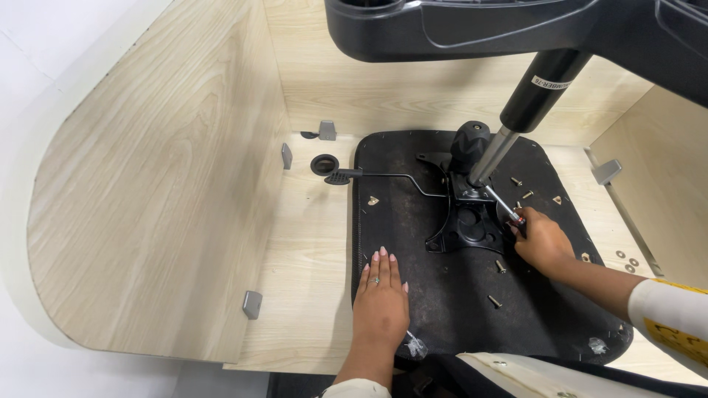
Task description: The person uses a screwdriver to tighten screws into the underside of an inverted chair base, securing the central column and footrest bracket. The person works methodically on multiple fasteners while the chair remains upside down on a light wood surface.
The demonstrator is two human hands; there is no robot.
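Note:
An upturned black chair seat (435,295) lies on a pale wooden surface (310,243). A black metal mechanism plate (468,221) is mounted at its middle, with a gas cylinder (542,92) rising to the black chair base (472,29) at the top. My left hand (381,298) rests flat and open on the seat's near left part. My right hand (540,239) grips a screwdriver (505,205) with a red-marked shaft, its tip at the mechanism plate. Several loose screws (500,266) lie on the seat around the plate.
A black lever with a paddle handle (343,176) sticks out left from the mechanism. Wooden side panels (169,184) enclose the surface, with grey brackets (252,304) on them. A black grommet hole (324,163) and small washers (628,262) lie on the wood.

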